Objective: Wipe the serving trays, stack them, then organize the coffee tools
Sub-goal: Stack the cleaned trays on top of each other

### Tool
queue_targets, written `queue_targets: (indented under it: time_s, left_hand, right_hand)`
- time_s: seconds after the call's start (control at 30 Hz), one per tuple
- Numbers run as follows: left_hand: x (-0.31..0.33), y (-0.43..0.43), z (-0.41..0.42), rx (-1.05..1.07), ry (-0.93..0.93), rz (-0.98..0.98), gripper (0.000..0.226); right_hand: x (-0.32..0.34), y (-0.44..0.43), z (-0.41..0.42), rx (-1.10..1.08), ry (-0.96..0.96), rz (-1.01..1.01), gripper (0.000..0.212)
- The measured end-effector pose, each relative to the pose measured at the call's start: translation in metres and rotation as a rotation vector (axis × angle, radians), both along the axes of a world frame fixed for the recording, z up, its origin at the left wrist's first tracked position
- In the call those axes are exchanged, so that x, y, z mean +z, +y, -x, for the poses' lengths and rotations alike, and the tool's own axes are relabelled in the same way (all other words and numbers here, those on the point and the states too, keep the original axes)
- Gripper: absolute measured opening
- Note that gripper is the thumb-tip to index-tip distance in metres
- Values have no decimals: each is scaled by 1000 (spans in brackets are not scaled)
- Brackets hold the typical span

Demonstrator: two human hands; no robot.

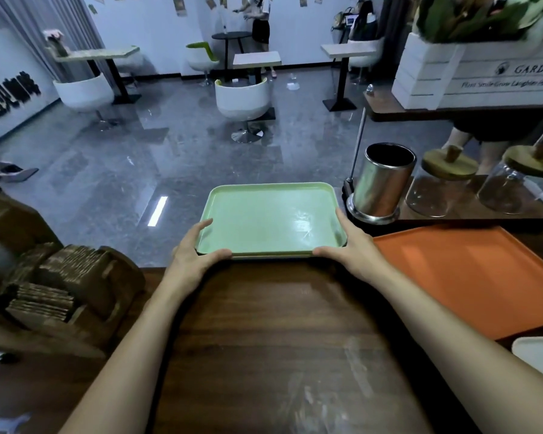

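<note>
Hidden/cut off: a second rim (273, 255) peeks out under the near edge of the pale green rectangular plastic tray (270, 217). It looks like another tray below, the rest covered. Can't tell if the green tray is lifted or resting. The flat orange plastic tray (467, 277) on the R is cut by the frame edge. Only a corner of a white tray (536, 352) shows lower R. The brown cardboard stacks (60, 277) on the L are blurred, hard to ID.

The left hand (195, 245) and right hand (348, 242) each grip a near corner of the green tray, thumbs on the near rim, fingers along the side rims.

Edges/room: the tray's near rim sits at the far edge of the dark wood counter (264, 324); the rest shows against grey floor. Its R rim is just beside the shiny steel cylinder canister (383, 180), w/ a small gap. A wide stretch of counter wood shows btw the forearms.
</note>
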State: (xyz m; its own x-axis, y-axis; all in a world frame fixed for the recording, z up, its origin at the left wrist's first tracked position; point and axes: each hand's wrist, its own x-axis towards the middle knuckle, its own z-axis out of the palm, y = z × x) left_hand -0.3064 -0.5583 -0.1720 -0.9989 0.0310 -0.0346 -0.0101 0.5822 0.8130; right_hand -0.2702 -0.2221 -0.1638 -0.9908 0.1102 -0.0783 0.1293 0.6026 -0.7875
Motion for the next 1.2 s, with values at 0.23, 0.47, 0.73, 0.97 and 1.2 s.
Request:
queue_targets:
  time_s: [0.23, 0.47, 0.73, 0.97, 1.2]
  left_hand:
    - [-9, 4, -7, 9, 110, 72, 83]
    - [-11, 9, -8, -31, 107, 96, 102]
    - [-9, 13, -8, -53, 88, 136, 96]
    - [-11, 9, -16, 25, 103, 208, 105]
    - [5, 107, -78, -133, 398, 236, 87]
  right_hand:
    - [0, 4, 6, 43, -61, -82, 124]
    - [-4, 3, 12, 64, -101, -124, 116]
    - [-1, 3, 15, 61, -148, -140, 114]
    - [7, 6, -7, 99, -74, -132, 120]
    - [21, 70, -73, 128, 42, -197, 87]
